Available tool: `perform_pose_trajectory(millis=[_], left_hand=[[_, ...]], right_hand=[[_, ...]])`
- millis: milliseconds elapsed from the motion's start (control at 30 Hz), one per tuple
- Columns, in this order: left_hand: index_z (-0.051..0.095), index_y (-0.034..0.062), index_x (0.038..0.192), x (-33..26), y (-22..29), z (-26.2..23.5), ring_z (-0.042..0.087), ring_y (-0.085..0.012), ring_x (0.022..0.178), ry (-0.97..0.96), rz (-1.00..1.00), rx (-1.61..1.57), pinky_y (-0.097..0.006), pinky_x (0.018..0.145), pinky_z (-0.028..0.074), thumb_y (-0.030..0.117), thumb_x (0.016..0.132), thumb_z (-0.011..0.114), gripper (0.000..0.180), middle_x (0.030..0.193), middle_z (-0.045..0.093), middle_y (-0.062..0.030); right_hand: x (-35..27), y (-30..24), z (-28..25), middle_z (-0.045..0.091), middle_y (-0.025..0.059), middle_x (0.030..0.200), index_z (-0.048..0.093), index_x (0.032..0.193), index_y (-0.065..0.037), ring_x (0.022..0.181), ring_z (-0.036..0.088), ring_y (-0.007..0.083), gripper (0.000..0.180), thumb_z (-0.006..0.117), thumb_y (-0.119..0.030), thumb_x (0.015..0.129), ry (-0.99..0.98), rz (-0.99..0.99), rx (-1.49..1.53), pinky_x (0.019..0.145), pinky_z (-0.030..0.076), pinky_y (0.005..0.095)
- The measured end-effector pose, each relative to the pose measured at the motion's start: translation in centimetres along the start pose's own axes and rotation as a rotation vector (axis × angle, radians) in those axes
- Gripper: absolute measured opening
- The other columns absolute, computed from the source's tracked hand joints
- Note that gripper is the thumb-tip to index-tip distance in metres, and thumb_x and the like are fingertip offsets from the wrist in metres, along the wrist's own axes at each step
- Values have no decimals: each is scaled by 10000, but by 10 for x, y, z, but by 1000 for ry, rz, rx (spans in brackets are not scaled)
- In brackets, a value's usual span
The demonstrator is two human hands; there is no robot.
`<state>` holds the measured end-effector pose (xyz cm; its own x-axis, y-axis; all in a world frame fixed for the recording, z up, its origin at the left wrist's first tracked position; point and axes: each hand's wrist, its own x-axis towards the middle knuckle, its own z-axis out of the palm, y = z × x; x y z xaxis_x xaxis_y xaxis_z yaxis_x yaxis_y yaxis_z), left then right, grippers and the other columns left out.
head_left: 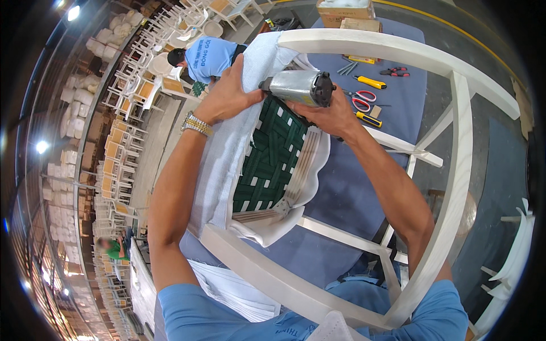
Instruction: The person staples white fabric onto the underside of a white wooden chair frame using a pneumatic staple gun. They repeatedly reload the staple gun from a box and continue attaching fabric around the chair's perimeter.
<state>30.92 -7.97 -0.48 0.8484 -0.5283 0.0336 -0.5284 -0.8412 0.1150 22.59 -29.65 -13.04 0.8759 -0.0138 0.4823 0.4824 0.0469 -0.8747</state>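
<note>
A pale wooden chair frame [465,136] lies tipped over in front of me. Light-blue fabric [219,182] wraps its seat, and dark green woven webbing [272,162] shows on the seat's underside. My left hand [232,94] grips the fabric at the far end of the seat, thumb stretched along the edge; its other fingertips are partly hidden. A silver staple gun [296,86] is in my closed right hand [333,113], largely behind the tool's body. The gun's nose sits at the fabric edge beside my left thumb. White cloth [318,165] hangs along the seat's right edge.
On the blue-grey covered table [341,199] lie a yellow knife [371,82], red-handled scissors [362,101], pliers [393,72] and a yellow-black tool [368,119]. Cardboard boxes [346,12] stand beyond. A co-worker [211,59] bends over at the far left, near rows of chairs [116,150].
</note>
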Motion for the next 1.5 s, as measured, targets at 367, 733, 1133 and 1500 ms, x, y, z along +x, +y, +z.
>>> perform_pose_trajectory(millis=[367, 733, 1133, 1500], left_hand=[[159, -57, 1570, -4, 4, 0, 436, -537, 1359, -5, 11, 59, -507, 1159, 346, 428, 772, 770, 1116, 1478, 368, -420], [152, -47, 1571, -4, -7, 5, 428, -589, 1325, 38, 95, 104, -559, 1149, 337, 364, 681, 826, 1190, 1444, 372, -438], [183, -26, 1575, -22, 6, 4, 360, -584, 1381, 61, 174, 147, -588, 1172, 273, 374, 694, 838, 1169, 1491, 334, -420], [161, 57, 1624, -50, -30, -39, 151, -269, 1566, 187, 1, -887, -438, 1258, 114, 640, 1037, 336, 846, 1690, 191, -131]], right_hand=[[0, 0, 0, 748, 77, 1087, 700, 1192, -31, 955, 689, 147, 408, 844, -158, 832, -35, 20, -37, 882, 554, 318], [-11, -1, 8, 752, 103, 1022, 712, 1115, -48, 905, 709, 211, 366, 842, -182, 800, -38, 21, -5, 875, 547, 331], [-7, 2, 13, 749, 110, 1005, 703, 1117, -18, 875, 700, 178, 379, 837, -167, 796, -29, -82, -2, 821, 552, 339], [-16, -15, 4, 755, 72, 950, 728, 1113, 5, 823, 694, 160, 332, 826, -150, 837, 88, 269, -49, 747, 557, 295]])
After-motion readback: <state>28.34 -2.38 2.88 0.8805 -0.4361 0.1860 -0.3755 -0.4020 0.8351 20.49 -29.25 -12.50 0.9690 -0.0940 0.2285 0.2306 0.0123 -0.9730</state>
